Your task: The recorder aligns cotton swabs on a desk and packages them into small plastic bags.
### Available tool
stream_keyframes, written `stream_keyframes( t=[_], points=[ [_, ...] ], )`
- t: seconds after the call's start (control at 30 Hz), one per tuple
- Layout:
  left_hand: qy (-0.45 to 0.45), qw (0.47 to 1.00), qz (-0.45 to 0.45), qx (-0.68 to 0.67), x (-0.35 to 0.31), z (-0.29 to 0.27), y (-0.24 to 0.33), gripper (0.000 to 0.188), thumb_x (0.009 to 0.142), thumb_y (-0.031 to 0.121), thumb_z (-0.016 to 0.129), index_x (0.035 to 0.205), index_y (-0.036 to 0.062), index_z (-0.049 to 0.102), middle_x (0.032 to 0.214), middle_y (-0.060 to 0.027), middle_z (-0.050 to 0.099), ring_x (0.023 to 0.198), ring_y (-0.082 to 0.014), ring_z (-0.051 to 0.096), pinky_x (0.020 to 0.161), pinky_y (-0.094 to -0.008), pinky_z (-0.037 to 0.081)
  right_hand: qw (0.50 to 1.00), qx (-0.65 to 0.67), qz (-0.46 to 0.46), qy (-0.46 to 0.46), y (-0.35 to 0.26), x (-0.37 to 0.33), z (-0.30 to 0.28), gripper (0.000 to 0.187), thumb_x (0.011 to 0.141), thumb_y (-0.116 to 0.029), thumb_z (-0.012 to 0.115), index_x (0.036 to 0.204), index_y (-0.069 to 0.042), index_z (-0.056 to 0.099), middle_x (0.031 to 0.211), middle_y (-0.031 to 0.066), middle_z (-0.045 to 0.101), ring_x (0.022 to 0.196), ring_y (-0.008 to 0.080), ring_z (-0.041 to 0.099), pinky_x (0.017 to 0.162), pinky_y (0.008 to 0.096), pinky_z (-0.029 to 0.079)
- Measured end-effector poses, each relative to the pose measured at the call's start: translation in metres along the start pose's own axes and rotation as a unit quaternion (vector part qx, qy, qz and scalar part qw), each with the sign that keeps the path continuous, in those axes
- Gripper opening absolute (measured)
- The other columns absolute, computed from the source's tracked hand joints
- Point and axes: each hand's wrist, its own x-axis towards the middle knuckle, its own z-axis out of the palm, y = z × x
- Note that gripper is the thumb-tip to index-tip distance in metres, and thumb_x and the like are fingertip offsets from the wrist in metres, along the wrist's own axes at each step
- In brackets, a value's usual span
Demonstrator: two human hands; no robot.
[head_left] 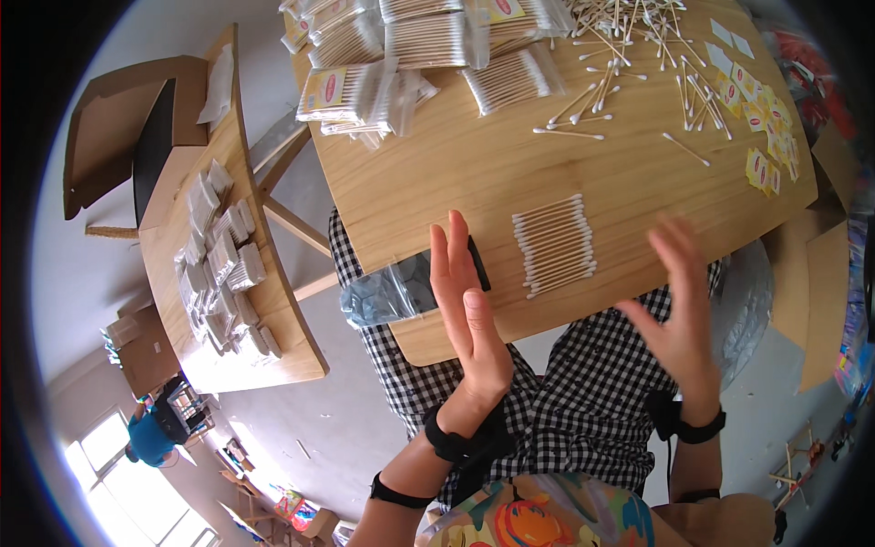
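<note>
Both hands are raised above the near part of the wooden table, one on each side of a neat row of cotton swabs (554, 246). To the row's left is my left hand (472, 319), open, its fingers straight and nothing in it. It hangs over a dark flat object and some clear plastic bags (387, 290) at the table edge, hiding part of them. My right hand (679, 314) is to the row's right, open and empty, thumb apart and fingertips blurred. Neither hand touches the swabs. A single cotton swab (685, 149) lies farther off, beyond the right hand.
Filled bags of cotton swabs (424, 41) are stacked at the far left of the table (410, 196). Loose swabs (629, 27) are heaped at the far right, beside yellow labels (766, 118). More packed bags (219, 264) cover a side table. A person (150, 438) is in the background.
</note>
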Motion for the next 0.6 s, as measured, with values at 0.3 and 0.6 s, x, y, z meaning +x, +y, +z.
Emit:
stream_keyframes(
  t=[0.3, 0.6],
  points=[
    [0.008, 0.998, 0.001, -0.069, 0.008, 0.031, -0.006, 0.085, 0.105, 0.060, 0.036, 0.161, 0.0018, 0.009, 0.165, -0.0241, 0.019, 0.155, -0.0331, 0.015, 0.127, -0.0455, 0.009, 0.984, 0.165, -0.042, 0.046, -0.016, 0.045, 0.057, 0.089, 0.077, -0.020, 0.085, 0.150, -0.003, 0.039, 0.158, 0.0160, 0.038, 0.150, 0.0383, 0.030, 0.121, 0.0492, 0.030],
    [0.000, 0.990, 0.012, -0.143, 0.016, 0.044, -0.008, 0.085, 0.104, 0.062, 0.036, 0.161, 0.0049, 0.010, 0.167, -0.0217, 0.016, 0.156, -0.0319, 0.012, 0.127, -0.0455, 0.008, 0.879, 0.450, 0.035, 0.155, -0.031, 0.057, 0.083, 0.073, 0.107, -0.055, 0.034, 0.152, 0.002, 0.033, 0.158, 0.0235, 0.036, 0.150, 0.0329, 0.029, 0.125, 0.0485, 0.018]
  ],
)
